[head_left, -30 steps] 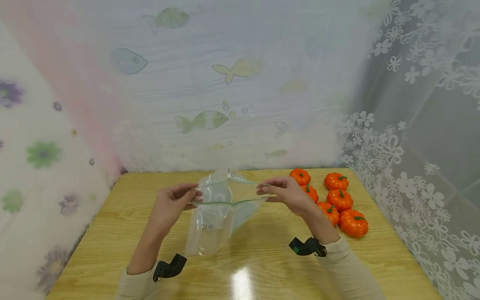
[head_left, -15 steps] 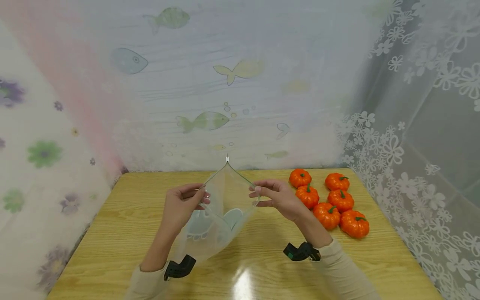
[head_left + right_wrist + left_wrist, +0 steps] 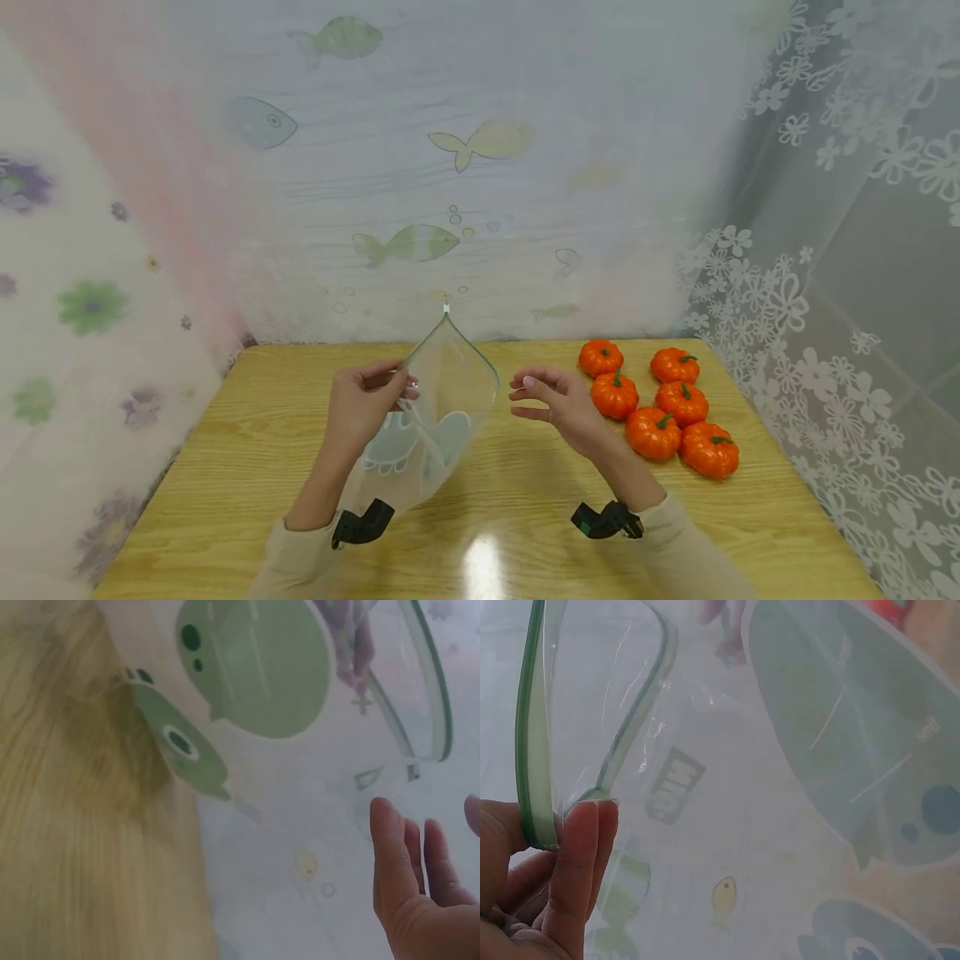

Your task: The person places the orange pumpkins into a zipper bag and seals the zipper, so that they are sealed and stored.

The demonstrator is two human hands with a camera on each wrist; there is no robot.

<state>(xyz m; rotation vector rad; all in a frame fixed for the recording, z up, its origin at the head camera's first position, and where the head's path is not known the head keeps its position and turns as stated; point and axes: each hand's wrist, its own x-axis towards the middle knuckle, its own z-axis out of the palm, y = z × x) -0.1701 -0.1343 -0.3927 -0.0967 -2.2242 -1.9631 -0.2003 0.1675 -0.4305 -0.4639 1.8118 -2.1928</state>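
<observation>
A clear zip bag (image 3: pixel 442 392) with pale green prints hangs over the table, its mouth spread wide and its white slider (image 3: pixel 446 308) at the far peak. My left hand (image 3: pixel 367 404) pinches the left rim of the mouth between thumb and fingers. In the left wrist view the green zip strip (image 3: pixel 529 727) runs down into those fingertips. My right hand (image 3: pixel 558 408) is just right of the bag, apart from it, fingers loosely bent with nothing between them. The right wrist view shows a gap between that hand (image 3: pixel 420 892) and the bag's rim.
Several orange toy pumpkins (image 3: pixel 652 433) with green stems stand at the table's right side, close behind my right hand. The wooden table (image 3: pixel 247 467) meets a fish-print curtain (image 3: pixel 405 167) at the back. Flowered curtains hang at both sides.
The bag's mouth has gone from wide and flat to a tall diamond. My right hand has let go of the right rim and drawn slightly away; my left hand keeps its pinch.
</observation>
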